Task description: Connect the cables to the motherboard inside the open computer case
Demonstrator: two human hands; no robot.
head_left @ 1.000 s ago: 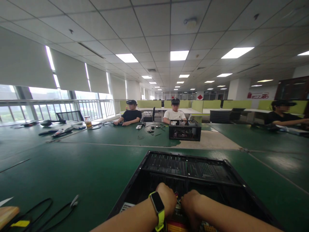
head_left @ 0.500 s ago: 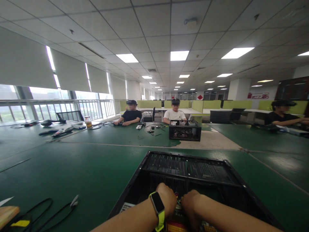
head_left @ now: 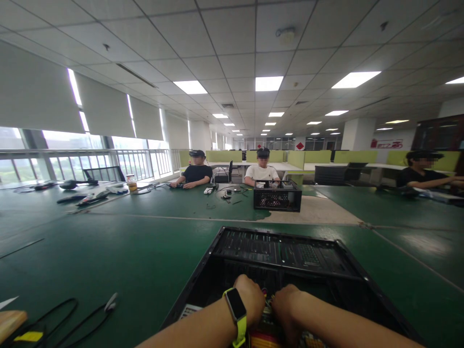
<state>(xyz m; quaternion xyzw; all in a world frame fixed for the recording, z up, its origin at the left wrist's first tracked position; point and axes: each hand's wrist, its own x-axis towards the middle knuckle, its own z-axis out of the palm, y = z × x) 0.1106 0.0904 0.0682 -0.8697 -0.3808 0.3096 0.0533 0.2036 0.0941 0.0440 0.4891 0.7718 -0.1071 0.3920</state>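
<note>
An open black computer case (head_left: 337, 275) lies on the green table in front of me, and both of my hands reach down into it. My left hand (head_left: 251, 297), with a watch (head_left: 236, 305) on a lime-green strap at its wrist, is closed, its fingertips hidden beneath it. Close by on the right, my right hand (head_left: 287, 305) is curled closed too, its fingertips also out of sight. Thin coloured wires (head_left: 268, 296) show in the narrow gap between the hands. Red and yellow parts (head_left: 264, 339) lie below them, inside the case.
Black cables (head_left: 85, 321) and a wooden piece (head_left: 12, 323) lie at the left front. Across the green table (head_left: 126, 251) stands another black case (head_left: 277, 197), with a person (head_left: 261, 171) behind it. Other people sit at far left and right. A jar (head_left: 131, 183) stands near the windows.
The view shifts very slightly. Both hands stay in the same place inside the case, and nothing is visibly picked up or let go.
</note>
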